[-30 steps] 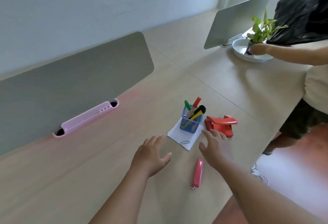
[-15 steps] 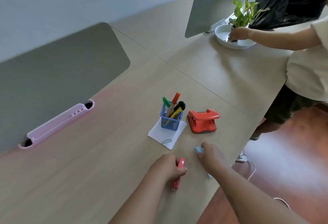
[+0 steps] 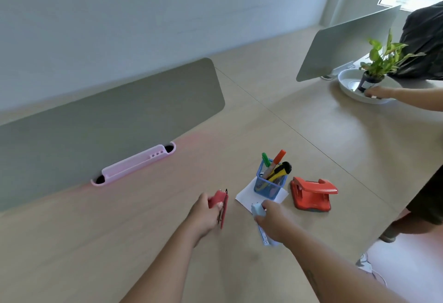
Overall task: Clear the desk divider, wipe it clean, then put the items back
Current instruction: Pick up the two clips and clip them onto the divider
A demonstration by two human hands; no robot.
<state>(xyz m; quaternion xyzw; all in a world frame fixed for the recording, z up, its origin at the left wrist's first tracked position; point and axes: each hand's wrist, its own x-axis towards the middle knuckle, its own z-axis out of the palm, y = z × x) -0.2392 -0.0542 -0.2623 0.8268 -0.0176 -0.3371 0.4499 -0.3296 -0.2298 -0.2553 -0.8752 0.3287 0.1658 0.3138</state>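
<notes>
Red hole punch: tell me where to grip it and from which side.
Take the red plastic hole punch from above, the grip closing across its body below the raised lever. It sits flat on its base, and the blue mesh pen cup crowds its left, so coming in from the right looks easiest.

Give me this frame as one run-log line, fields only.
left hand: holds red stapler | right hand: holds light blue stapler | pen cup, hole punch: on desk | pink tray: at divider base
</notes>
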